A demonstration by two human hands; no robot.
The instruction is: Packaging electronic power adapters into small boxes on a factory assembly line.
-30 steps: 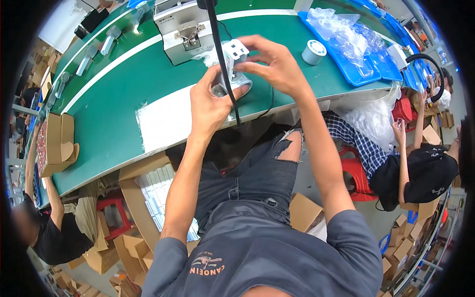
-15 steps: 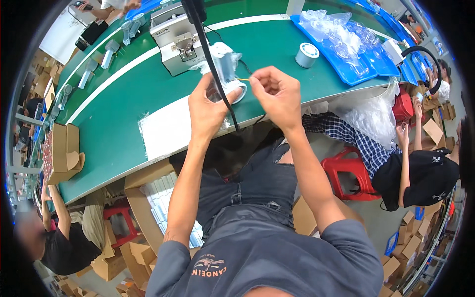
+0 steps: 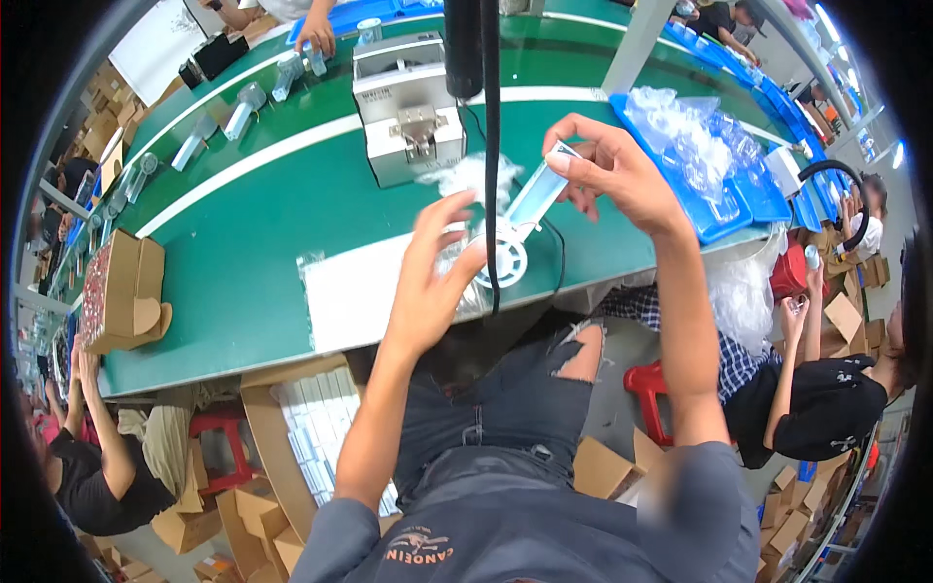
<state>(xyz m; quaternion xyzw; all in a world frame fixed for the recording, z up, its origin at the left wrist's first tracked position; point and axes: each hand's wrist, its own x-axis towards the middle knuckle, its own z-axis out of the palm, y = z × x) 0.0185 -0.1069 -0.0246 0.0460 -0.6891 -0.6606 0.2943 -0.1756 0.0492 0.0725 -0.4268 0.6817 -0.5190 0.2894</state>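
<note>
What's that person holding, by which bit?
The right hand holds a blue device by its handle's end; whether the left hand touches its round head is unclear.

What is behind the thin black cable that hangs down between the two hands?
Behind the cable are the round white end of the pale-blue device, some crumpled clear plastic and the green table. The strip directly behind it is covered and cannot be seen.
</note>
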